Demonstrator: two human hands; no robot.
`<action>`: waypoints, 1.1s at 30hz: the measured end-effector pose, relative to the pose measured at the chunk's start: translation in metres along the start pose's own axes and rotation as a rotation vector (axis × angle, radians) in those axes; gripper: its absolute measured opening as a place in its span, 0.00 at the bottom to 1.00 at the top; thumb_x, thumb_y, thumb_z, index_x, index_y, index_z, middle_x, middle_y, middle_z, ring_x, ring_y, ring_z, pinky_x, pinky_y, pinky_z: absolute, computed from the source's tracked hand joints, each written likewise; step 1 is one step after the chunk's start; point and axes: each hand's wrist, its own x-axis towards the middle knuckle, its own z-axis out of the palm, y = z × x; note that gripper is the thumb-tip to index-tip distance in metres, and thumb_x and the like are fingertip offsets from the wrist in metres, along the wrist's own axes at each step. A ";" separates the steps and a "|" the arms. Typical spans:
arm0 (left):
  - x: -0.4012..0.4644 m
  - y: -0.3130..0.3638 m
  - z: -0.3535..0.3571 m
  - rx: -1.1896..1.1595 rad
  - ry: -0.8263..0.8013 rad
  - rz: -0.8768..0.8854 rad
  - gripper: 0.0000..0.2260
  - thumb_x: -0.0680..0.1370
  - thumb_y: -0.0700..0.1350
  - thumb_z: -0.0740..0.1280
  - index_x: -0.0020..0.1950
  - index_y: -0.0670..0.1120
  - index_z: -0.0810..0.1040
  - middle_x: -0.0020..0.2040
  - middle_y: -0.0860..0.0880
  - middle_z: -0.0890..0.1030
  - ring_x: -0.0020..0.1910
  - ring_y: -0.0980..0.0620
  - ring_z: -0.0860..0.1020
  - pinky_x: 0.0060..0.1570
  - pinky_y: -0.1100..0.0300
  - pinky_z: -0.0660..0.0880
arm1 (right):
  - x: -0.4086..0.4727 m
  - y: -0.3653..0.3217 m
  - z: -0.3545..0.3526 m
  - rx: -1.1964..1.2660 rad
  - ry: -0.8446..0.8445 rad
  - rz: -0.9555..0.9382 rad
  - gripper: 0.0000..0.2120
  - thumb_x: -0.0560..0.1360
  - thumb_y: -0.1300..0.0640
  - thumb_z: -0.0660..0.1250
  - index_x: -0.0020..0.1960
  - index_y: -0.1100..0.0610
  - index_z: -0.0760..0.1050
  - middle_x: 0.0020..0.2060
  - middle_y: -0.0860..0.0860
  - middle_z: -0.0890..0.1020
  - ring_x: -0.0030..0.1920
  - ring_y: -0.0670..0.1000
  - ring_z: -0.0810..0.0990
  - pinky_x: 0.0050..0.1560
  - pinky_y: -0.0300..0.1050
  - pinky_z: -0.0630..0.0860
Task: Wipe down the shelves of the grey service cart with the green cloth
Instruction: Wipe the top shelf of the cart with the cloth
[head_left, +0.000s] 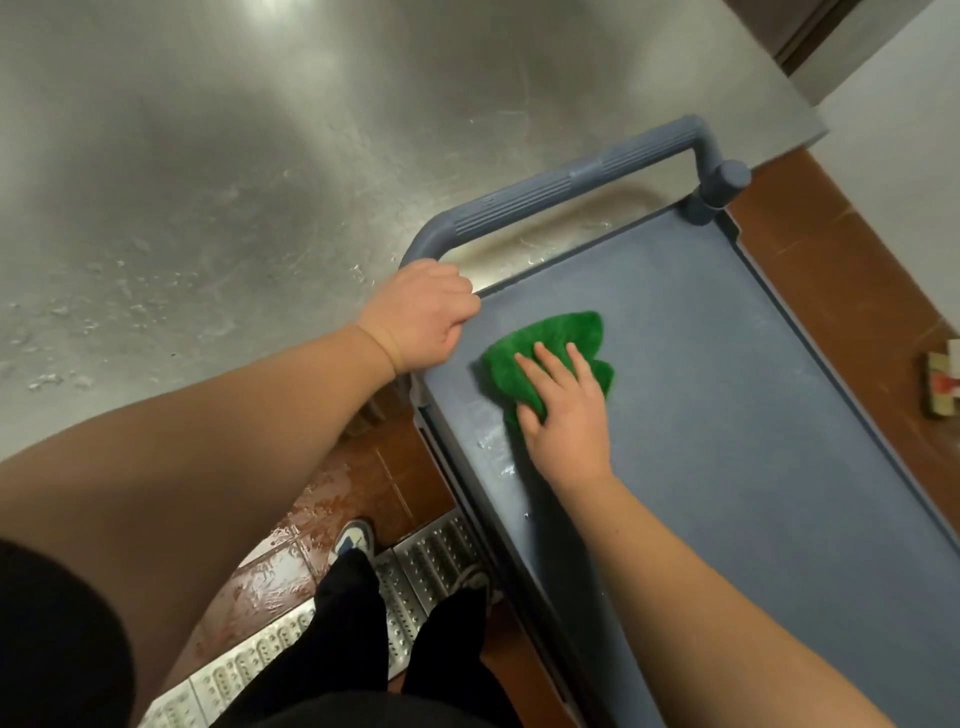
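Green cloth (545, 358) bunched at frame centre on the cart's top shelf (727, 415), pressed flat under the right hand (563, 410), fingers straight, left hand (421, 312) curled round the handle's (571, 182) corner, fingertips hidden, lower shelves out of sight.

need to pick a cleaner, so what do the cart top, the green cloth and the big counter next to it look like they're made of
Cart top: likely moulded plastic, matte blue-grey with a raised rim.
Green cloth: plush fabric, probably microfibre, fuzzy ribbed pile.
Counter: looks like stainless steel, brushed, with soft glare and scratches.
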 end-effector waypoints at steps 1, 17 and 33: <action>0.000 0.000 0.000 0.001 0.003 0.007 0.04 0.65 0.39 0.58 0.32 0.42 0.71 0.30 0.44 0.72 0.32 0.42 0.73 0.35 0.54 0.68 | -0.014 -0.008 0.004 0.005 -0.033 -0.077 0.28 0.71 0.54 0.67 0.71 0.49 0.73 0.71 0.50 0.74 0.75 0.61 0.63 0.72 0.61 0.64; 0.002 0.007 -0.001 0.033 0.019 -0.017 0.04 0.64 0.38 0.58 0.32 0.41 0.72 0.30 0.43 0.71 0.31 0.42 0.72 0.35 0.54 0.69 | -0.047 0.007 -0.004 0.028 -0.024 -0.031 0.27 0.71 0.54 0.66 0.71 0.50 0.73 0.71 0.50 0.75 0.75 0.61 0.63 0.73 0.62 0.64; 0.005 0.010 -0.005 0.080 -0.082 -0.025 0.06 0.65 0.40 0.57 0.31 0.42 0.72 0.30 0.44 0.72 0.33 0.42 0.73 0.36 0.53 0.70 | -0.091 0.000 -0.009 0.108 -0.075 -0.106 0.29 0.68 0.59 0.66 0.69 0.52 0.74 0.70 0.50 0.75 0.75 0.60 0.65 0.75 0.59 0.61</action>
